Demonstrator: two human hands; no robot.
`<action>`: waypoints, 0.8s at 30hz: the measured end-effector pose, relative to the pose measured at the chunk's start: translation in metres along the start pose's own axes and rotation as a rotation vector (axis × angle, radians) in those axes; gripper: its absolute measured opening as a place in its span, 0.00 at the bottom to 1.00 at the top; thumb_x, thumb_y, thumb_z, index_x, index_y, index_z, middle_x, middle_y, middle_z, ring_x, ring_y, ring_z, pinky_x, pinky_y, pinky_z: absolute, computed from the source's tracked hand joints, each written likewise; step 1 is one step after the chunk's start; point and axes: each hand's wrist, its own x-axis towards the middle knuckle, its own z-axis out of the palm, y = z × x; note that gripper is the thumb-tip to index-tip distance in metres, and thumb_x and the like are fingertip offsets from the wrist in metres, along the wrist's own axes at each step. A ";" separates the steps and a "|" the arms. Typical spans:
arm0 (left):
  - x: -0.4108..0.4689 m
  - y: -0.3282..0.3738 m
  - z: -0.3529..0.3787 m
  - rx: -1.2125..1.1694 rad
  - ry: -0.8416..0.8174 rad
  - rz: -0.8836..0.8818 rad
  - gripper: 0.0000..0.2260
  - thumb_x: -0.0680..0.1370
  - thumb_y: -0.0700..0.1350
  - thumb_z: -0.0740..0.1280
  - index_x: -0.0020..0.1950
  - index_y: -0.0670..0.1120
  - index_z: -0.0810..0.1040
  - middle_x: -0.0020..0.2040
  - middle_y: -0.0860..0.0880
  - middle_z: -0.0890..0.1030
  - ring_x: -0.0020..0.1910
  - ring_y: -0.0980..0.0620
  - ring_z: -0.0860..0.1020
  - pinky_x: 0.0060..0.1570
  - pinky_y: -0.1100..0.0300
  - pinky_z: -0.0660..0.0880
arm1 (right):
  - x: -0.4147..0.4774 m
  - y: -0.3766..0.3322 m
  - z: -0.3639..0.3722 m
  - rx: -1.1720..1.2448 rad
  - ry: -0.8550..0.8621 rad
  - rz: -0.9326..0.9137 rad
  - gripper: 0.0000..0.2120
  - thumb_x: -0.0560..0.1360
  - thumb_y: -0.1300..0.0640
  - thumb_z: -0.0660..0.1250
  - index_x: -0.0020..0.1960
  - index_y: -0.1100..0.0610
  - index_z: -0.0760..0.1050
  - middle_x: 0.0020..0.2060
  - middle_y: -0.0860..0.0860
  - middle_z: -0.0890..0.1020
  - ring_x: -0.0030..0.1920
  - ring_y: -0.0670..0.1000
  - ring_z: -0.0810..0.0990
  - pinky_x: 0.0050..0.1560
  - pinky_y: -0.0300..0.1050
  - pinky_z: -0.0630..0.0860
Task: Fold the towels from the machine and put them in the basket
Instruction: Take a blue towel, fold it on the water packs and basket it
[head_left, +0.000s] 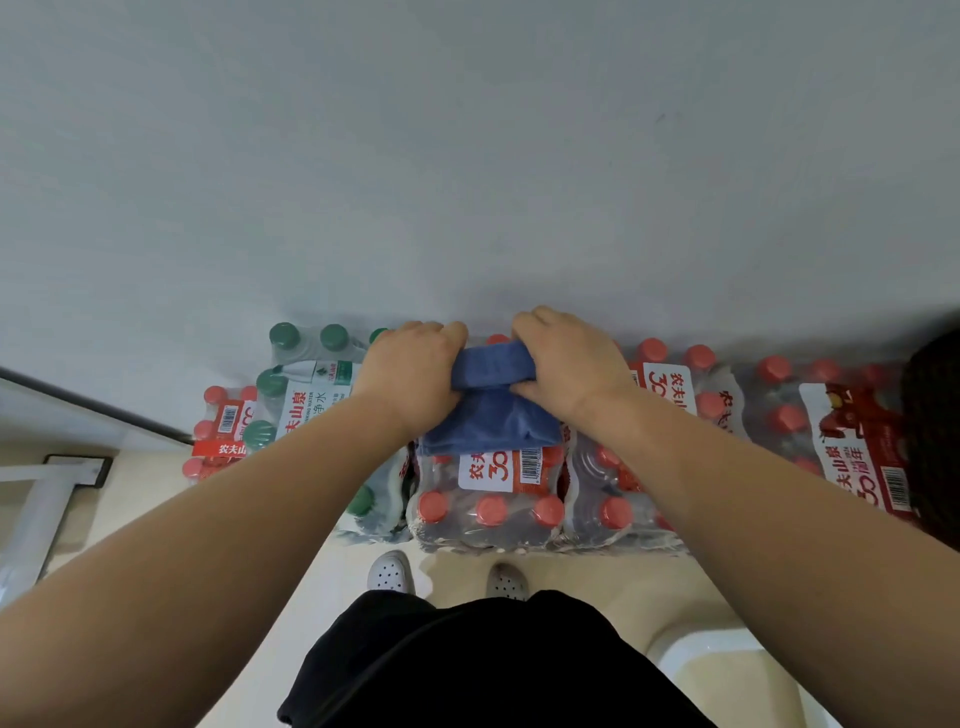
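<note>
Both hands grasping the blue towel (488, 410) atop the bottle packs (488, 499): left hand (413, 374), right hand (566, 364). Best to line up the edges, then press the fold flat.

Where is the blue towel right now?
In the head view, the blue towel sits at centre, gripped between the left hand and right hand, on a pack of red-capped water bottles by the wall.
</note>
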 end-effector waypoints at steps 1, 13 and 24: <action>-0.001 0.001 0.003 0.015 0.046 0.022 0.07 0.72 0.44 0.67 0.48 0.45 0.73 0.40 0.46 0.80 0.41 0.41 0.78 0.40 0.50 0.73 | -0.005 0.002 0.002 0.032 0.008 0.009 0.18 0.72 0.48 0.72 0.56 0.50 0.68 0.55 0.50 0.75 0.55 0.54 0.76 0.47 0.47 0.69; -0.075 0.014 0.034 -0.021 0.029 0.169 0.35 0.75 0.64 0.58 0.78 0.48 0.65 0.78 0.44 0.65 0.77 0.42 0.63 0.73 0.35 0.59 | -0.073 0.008 0.050 0.163 0.203 -0.159 0.33 0.68 0.59 0.79 0.71 0.60 0.73 0.66 0.56 0.77 0.64 0.60 0.75 0.67 0.56 0.74; -0.112 0.039 0.067 0.060 -0.076 0.091 0.38 0.80 0.68 0.49 0.82 0.46 0.46 0.82 0.45 0.43 0.80 0.43 0.38 0.77 0.37 0.44 | -0.106 -0.006 0.046 -0.120 -0.068 -0.088 0.45 0.76 0.27 0.42 0.81 0.57 0.48 0.81 0.56 0.48 0.80 0.58 0.42 0.78 0.64 0.43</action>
